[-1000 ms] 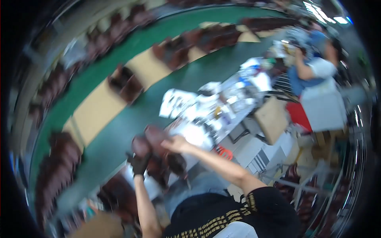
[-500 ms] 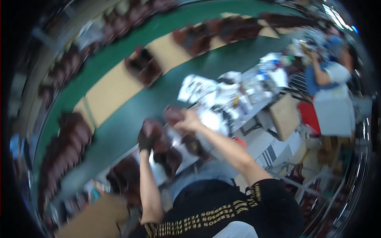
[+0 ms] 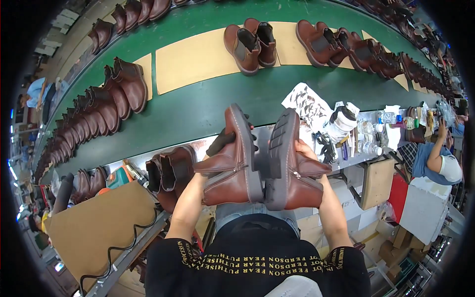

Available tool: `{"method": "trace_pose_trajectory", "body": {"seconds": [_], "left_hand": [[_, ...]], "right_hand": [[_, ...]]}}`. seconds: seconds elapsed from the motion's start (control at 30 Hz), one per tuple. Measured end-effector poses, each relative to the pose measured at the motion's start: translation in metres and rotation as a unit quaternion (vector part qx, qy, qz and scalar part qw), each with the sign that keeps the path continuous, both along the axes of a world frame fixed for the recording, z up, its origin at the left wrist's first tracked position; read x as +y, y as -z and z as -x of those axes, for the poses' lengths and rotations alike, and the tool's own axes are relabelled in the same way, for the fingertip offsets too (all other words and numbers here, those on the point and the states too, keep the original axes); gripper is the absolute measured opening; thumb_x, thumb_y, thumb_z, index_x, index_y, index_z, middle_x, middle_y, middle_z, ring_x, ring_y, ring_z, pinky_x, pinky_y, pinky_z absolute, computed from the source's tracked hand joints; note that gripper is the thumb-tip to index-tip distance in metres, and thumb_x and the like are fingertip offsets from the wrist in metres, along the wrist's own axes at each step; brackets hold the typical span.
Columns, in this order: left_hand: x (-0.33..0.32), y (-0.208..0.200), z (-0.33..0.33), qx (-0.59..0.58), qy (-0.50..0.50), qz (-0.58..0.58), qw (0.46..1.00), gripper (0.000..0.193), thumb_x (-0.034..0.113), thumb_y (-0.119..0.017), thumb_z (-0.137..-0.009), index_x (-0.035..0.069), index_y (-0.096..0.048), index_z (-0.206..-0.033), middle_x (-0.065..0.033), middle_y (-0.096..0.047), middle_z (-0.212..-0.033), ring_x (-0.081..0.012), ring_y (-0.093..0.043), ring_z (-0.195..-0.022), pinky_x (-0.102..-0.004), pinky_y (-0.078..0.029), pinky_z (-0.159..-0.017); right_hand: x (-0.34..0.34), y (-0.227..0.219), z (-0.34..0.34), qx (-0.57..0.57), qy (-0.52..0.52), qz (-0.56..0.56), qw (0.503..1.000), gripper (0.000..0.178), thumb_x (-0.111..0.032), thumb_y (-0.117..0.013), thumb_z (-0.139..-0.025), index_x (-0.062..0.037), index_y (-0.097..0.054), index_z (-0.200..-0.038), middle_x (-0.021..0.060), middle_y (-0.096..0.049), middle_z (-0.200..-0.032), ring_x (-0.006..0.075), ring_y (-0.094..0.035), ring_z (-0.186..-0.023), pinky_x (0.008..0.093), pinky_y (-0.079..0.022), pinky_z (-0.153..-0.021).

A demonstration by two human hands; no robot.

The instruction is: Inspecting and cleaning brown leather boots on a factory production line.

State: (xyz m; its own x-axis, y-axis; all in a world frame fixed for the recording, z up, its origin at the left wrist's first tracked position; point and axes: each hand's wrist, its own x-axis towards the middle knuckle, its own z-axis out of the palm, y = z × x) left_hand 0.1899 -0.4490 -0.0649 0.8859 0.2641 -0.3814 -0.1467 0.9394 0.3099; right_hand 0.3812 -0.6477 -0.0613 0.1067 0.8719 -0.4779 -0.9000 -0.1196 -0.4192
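Observation:
Two brown ankle boots with side zips are held up in front of my body, soles turned toward each other. My left hand (image 3: 220, 143), in a dark glove, grips the left boot (image 3: 228, 185) by its forepart, fingertips showing at the sole's edge. My right hand (image 3: 306, 148), bare, is wrapped round the right boot (image 3: 299, 185), which hides most of its fingers. The right boot's dark ridged sole is partly visible. Both zips appear closed. Just left of my left forearm, another pair of brown boots (image 3: 170, 171) stands on the bench.
Beyond lies a green table (image 3: 198, 106) with tan card sheets (image 3: 188, 62), a boot pair (image 3: 250, 45) and boot rows (image 3: 99, 106). White paper (image 3: 307, 101), bottles (image 3: 368, 138) and tools sit right. A cardboard sheet (image 3: 101, 227) with a black cable is lower left. A co-worker (image 3: 435, 158) sits right.
Both boots have come closer to my body and turned so their soles face each other. My hands are now level, one on each boot. The view has swung and sharpened.

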Motion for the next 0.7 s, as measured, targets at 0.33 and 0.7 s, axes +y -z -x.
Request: {"method": "trace_pose_trajectory", "body": {"seconds": [0.33,0.7], "left_hand": [[0.033,0.084,-0.031,0.162,0.024,-0.642,0.749,0.047,0.012,-0.059,-0.083,0.001,-0.042,-0.126,-0.0103,-0.055,-0.117,-0.0213,-0.050,-0.112,-0.0343,-0.041,-0.094],[-0.016,0.187,0.003,-0.360,0.381,-0.537,0.661,0.037,0.011,-0.051,-0.088,0.001,-0.046,-0.123,-0.0110,-0.055,-0.119,-0.0219,-0.049,-0.114,-0.0349,-0.040,-0.096]], "right_hand": [[0.056,0.011,0.018,-0.693,-0.068,0.339,0.633,0.095,-0.040,-0.075,-0.065,-0.0035,-0.028,-0.140,0.0293,-0.056,-0.112,0.0428,-0.059,-0.095,0.0440,-0.047,-0.084],[-0.012,0.016,0.031,-0.633,0.127,0.210,0.734,0.079,-0.033,-0.071,-0.069,0.0031,-0.036,-0.129,0.0256,-0.043,-0.127,0.0410,-0.042,-0.117,0.0444,-0.033,-0.101]]}}
